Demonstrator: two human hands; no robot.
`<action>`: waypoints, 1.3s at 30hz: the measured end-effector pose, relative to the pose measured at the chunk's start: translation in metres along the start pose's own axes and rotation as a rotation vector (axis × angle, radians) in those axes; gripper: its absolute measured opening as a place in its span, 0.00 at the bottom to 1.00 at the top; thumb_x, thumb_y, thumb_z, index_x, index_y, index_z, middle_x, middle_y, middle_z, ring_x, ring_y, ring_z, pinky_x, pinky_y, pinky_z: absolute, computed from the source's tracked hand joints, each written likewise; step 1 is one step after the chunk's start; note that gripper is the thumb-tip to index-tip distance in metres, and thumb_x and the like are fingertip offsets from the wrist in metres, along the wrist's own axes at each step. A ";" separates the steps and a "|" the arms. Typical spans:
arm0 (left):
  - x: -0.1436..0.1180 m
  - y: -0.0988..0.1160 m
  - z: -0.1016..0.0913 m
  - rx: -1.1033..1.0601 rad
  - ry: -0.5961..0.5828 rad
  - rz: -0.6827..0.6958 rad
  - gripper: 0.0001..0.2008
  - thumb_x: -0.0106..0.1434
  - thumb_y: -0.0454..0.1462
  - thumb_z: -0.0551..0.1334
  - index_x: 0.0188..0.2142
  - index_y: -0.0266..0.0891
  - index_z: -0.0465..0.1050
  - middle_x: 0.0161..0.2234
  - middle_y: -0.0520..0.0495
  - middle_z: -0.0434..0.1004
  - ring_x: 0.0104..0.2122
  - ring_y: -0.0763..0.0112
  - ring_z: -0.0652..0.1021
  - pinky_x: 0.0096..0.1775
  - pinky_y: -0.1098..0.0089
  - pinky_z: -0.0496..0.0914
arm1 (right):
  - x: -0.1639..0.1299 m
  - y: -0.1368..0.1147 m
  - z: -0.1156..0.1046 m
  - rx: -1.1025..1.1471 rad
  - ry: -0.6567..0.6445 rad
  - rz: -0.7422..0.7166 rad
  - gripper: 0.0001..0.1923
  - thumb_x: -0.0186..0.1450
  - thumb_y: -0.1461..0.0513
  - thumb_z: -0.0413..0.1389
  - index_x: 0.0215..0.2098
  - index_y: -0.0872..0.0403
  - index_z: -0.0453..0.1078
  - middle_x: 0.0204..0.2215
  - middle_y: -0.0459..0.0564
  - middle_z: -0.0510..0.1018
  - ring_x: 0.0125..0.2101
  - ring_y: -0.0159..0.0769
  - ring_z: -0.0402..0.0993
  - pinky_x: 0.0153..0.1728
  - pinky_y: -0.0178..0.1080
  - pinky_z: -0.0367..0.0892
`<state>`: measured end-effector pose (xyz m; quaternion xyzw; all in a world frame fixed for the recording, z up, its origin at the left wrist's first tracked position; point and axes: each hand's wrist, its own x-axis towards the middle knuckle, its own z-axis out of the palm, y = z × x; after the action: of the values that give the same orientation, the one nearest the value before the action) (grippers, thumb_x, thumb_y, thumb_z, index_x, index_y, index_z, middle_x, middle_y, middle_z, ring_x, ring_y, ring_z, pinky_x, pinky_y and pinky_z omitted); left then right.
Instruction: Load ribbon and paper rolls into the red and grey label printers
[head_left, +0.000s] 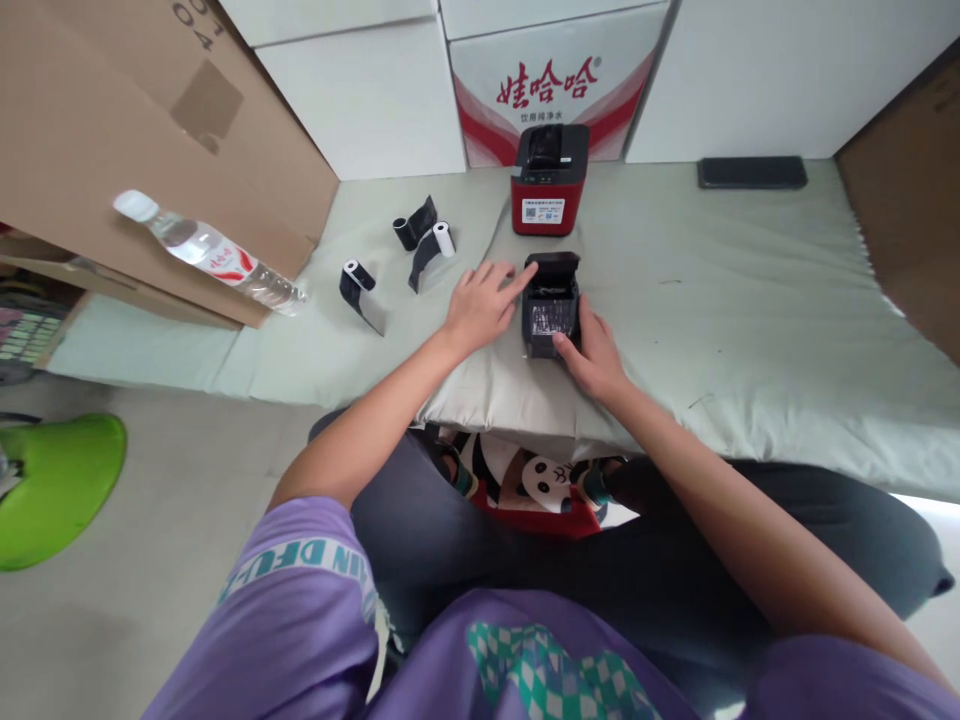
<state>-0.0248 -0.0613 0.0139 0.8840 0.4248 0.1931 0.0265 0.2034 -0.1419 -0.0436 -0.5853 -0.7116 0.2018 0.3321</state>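
I steady the small black printer (551,318): left hand (480,305) open-fingered at nine o'clock, right hand (596,355) gripping its front; next, seat the lid squarely.

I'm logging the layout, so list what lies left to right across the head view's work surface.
Water bottle → three paper rolls → left hand → small black printer → right hand → flat black device.
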 end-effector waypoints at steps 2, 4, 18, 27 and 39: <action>0.010 -0.002 0.000 0.014 0.026 -0.071 0.31 0.73 0.35 0.56 0.74 0.48 0.62 0.62 0.35 0.72 0.62 0.45 0.71 0.62 0.50 0.64 | 0.000 -0.001 0.000 -0.008 0.001 0.000 0.55 0.70 0.30 0.37 0.80 0.58 0.43 0.72 0.68 0.67 0.69 0.65 0.65 0.70 0.67 0.57; 0.018 -0.006 0.001 0.033 0.000 -0.120 0.30 0.74 0.36 0.56 0.74 0.48 0.61 0.63 0.35 0.70 0.63 0.44 0.70 0.62 0.50 0.65 | 0.000 -0.001 0.000 -0.018 -0.002 0.006 0.56 0.69 0.30 0.37 0.80 0.60 0.43 0.71 0.69 0.67 0.69 0.66 0.65 0.69 0.67 0.58; 0.046 0.008 -0.011 -0.025 -0.157 0.041 0.18 0.73 0.35 0.57 0.54 0.46 0.84 0.52 0.44 0.85 0.53 0.56 0.80 0.56 0.57 0.73 | 0.001 0.005 0.006 -0.086 0.037 -0.028 0.55 0.71 0.31 0.36 0.80 0.61 0.42 0.69 0.71 0.70 0.67 0.65 0.67 0.68 0.66 0.61; 0.099 0.050 -0.015 0.215 -0.319 0.106 0.12 0.61 0.32 0.70 0.44 0.36 0.87 0.45 0.36 0.86 0.49 0.49 0.82 0.53 0.54 0.74 | 0.003 0.006 0.006 -0.084 0.029 -0.041 0.55 0.70 0.31 0.32 0.79 0.60 0.44 0.70 0.71 0.69 0.68 0.65 0.67 0.69 0.67 0.59; 0.100 0.039 -0.031 0.020 -0.244 0.013 0.14 0.57 0.36 0.72 0.45 0.39 0.82 0.44 0.43 0.84 0.49 0.53 0.82 0.57 0.54 0.72 | 0.003 -0.001 0.005 -0.021 0.012 -0.004 0.55 0.71 0.32 0.34 0.78 0.65 0.46 0.73 0.71 0.65 0.72 0.61 0.62 0.72 0.65 0.54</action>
<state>0.0491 -0.0135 0.0830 0.9039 0.4146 0.0798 0.0680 0.1991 -0.1388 -0.0456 -0.5885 -0.7128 0.1900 0.3308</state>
